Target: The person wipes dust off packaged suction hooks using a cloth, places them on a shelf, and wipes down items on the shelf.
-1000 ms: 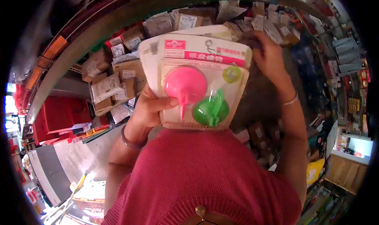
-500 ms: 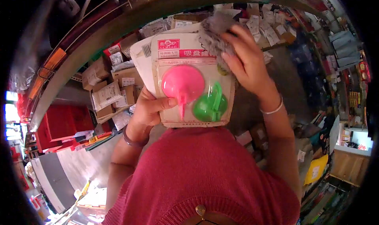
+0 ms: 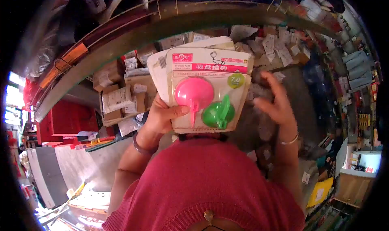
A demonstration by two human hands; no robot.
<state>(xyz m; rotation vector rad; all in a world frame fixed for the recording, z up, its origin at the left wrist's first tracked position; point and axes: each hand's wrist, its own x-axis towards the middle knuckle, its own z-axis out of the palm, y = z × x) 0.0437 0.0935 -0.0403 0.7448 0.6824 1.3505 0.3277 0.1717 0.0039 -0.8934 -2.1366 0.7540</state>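
**Left hand (image 3: 162, 115) pinches carded clear-plastic blister pack (image 3: 219, 86)**

The pack, above the red knitted top (image 3: 214, 178), contains a round pink suction hook (image 3: 194, 92) and a green plastic suction hook (image 3: 219, 114). The right hand (image 3: 278, 103), nearby, spreads its fingers; whether it grips anything, I cannot tell.

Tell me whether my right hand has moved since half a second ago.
Yes. Judged against the overhead beam, the right hand has moved to the right and down, away from the beam; it now sits beside the front card, not over it.
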